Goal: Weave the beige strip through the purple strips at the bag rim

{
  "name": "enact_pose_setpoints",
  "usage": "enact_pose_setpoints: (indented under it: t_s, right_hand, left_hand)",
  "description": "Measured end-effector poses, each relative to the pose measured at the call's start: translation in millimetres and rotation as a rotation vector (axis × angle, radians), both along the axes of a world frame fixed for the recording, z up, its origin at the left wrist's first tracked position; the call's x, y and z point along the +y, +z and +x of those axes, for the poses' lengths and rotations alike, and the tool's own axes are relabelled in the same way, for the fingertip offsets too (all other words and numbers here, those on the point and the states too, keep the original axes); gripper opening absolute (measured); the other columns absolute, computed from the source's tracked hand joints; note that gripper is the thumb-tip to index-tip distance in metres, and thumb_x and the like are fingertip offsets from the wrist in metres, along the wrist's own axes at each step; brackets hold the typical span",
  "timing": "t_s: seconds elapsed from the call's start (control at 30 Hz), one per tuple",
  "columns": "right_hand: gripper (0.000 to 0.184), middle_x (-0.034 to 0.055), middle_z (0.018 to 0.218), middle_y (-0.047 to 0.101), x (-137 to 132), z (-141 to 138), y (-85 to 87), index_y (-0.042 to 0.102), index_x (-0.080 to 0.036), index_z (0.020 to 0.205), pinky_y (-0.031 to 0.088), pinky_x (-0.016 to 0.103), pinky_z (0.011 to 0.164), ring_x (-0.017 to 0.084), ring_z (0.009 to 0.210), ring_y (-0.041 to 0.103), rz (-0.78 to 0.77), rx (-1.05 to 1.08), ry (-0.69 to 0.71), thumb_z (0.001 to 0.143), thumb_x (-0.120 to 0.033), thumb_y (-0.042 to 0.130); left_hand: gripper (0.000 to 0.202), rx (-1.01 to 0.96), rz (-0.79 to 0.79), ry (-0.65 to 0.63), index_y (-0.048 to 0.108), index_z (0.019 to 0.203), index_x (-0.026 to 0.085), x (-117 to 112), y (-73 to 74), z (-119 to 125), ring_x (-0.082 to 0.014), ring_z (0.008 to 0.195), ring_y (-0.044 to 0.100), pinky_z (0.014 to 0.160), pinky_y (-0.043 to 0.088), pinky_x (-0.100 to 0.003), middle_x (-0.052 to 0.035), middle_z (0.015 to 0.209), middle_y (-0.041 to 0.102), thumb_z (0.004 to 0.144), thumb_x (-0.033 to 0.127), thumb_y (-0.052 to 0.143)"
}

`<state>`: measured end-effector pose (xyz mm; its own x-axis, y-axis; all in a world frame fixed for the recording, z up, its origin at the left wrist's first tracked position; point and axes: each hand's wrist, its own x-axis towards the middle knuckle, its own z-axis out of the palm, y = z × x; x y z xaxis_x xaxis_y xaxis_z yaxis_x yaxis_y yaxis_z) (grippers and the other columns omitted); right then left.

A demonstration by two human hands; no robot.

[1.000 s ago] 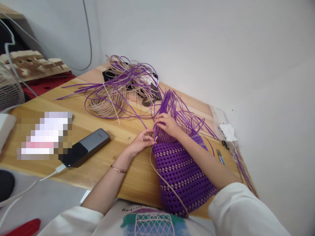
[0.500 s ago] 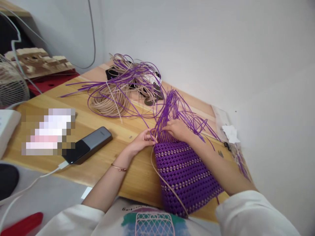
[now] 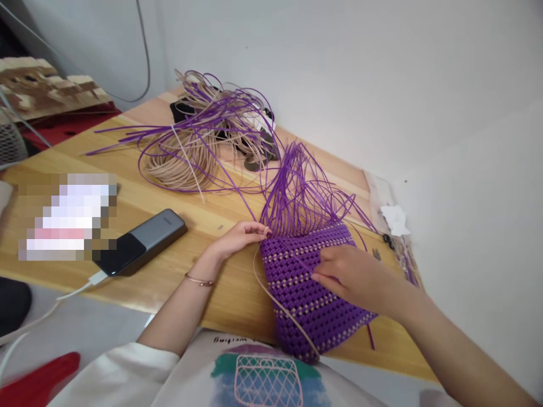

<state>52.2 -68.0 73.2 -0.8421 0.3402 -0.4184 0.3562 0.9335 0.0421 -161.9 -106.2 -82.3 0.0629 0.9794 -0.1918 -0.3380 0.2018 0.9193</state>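
Note:
A purple woven piece with beige rows (image 3: 305,294) lies on the wooden table (image 3: 220,282) in front of me, loose purple strands (image 3: 297,192) rising from its far edge. My left hand (image 3: 237,240) pinches the piece's upper left corner, where a beige strand (image 3: 275,305) runs down along its left side. My right hand (image 3: 356,277) rests on the woven surface at the right, fingers pinched on a thin purple strand.
A coil of beige and purple strands (image 3: 190,152) lies at the back of the table. A dark power bank (image 3: 139,243) with a white cable sits to the left. Small scraps and a plastic bag (image 3: 392,217) lie by the wall at right.
My right hand has come back from the loose strands at the top edge down onto the woven surface. My left hand stays at the corner. The view shifted slightly.

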Motion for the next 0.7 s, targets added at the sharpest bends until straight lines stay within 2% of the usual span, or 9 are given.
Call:
enact_pose_setpoints:
  t_s: [0.07,0.13,0.17,0.23,0.37,0.47,0.53,0.63,0.7]
  right_hand:
    - [0.024,0.0077,0.07,0.059,-13.2,-10.2,-4.3,0.065,-0.019,0.065,0.034,0.033,0.063,0.02,0.068,0.054,0.141,0.003,-0.04,0.083,-0.027,0.052]
    - [0.015,0.0102,0.078,0.059,-23.4,-28.2,-13.6,0.066,-0.016,0.076,0.035,0.035,0.063,0.022,0.075,0.053,0.304,0.104,-0.079,0.082,-0.018,0.052]
    - [0.017,0.0108,0.082,0.059,-26.7,-39.0,-20.4,0.065,-0.015,0.084,0.036,0.035,0.064,0.023,0.078,0.053,0.338,0.169,-0.063,0.083,-0.015,0.048]
    - [0.024,0.0113,0.087,0.059,-29.7,-60.8,-38.0,0.064,-0.014,0.096,0.037,0.035,0.066,0.023,0.083,0.051,0.317,0.251,0.036,0.087,-0.013,0.041]
    - [0.026,0.014,0.094,0.06,-27.2,-92.2,-75.5,0.067,-0.011,0.091,0.038,0.038,0.076,0.025,0.094,0.049,0.215,0.226,0.162,0.087,-0.015,0.041]
    - [0.025,0.0135,0.094,0.06,-20.2,-97.4,-83.8,0.068,-0.012,0.087,0.036,0.038,0.082,0.024,0.096,0.049,0.15,0.245,0.218,0.086,-0.016,0.044]
    - [0.024,0.0114,0.091,0.061,-9.6,-92.7,-77.5,0.069,-0.014,0.086,0.037,0.036,0.078,0.022,0.092,0.05,0.081,0.273,0.147,0.086,-0.019,0.045]
    - [0.021,0.0076,0.081,0.061,18.1,-78.4,-65.5,0.069,-0.015,0.084,0.038,0.03,0.072,0.018,0.081,0.052,-0.035,0.392,-0.137,0.085,-0.022,0.049]
    - [0.019,0.0063,0.077,0.063,40.7,-67.4,-62.8,0.068,-0.013,0.082,0.038,0.026,0.068,0.015,0.075,0.053,-0.174,0.496,-0.31,0.083,-0.02,0.051]
  left_hand:
    - [0.018,0.025,0.02,0.001,0.068,0.079,0.014,0.1,-0.9,-0.5,-0.0126,0.075,0.055,0.079,0.04,-0.026,-0.0033,0.078,0.066,0.062,0.022,0.069]
    - [0.018,0.037,0.042,0.005,0.068,0.078,0.014,-0.2,-1.2,-0.8,-0.0126,0.076,0.055,0.079,0.04,-0.026,-0.0034,0.08,0.066,0.062,0.022,0.069]
    - [0.018,0.036,0.05,0.005,0.068,0.078,0.014,-0.5,-1.1,-0.9,-0.0127,0.077,0.055,0.079,0.04,-0.025,-0.0031,0.08,0.066,0.062,0.022,0.069]
    - [0.016,0.03,0.061,0.004,0.067,0.076,0.014,-1.2,-0.9,-0.8,-0.0125,0.076,0.055,0.078,0.04,-0.024,-0.0021,0.079,0.065,0.061,0.02,0.067]
    - [0.017,0.012,0.057,-0.012,0.066,0.072,0.014,-2.4,-1.3,-0.8,-0.0121,0.07,0.053,0.071,0.041,-0.023,0.0001,0.072,0.064,0.057,0.011,0.059]
    - [0.02,0.001,0.057,-0.029,0.066,0.071,0.014,-1.8,-1.8,-1.4,-0.0126,0.07,0.053,0.071,0.04,-0.023,0.0004,0.068,0.063,0.056,0.008,0.054]
    - [0.017,0.011,0.067,-0.04,0.066,0.071,0.014,-0.9,-1.7,-2.3,-0.0136,0.073,0.054,0.074,0.04,-0.024,-0.0001,0.069,0.064,0.057,0.011,0.057]
    - [0.014,0.038,0.052,-0.046,0.067,0.072,0.015,0.3,-0.5,-4.4,-0.0145,0.076,0.054,0.076,0.04,-0.025,-0.001,0.074,0.065,0.059,0.018,0.062]
    - [0.016,0.051,0.039,-0.06,0.068,0.075,0.015,0.3,0.5,-5.4,-0.0144,0.076,0.054,0.075,0.04,-0.025,-0.0014,0.077,0.066,0.061,0.019,0.063]
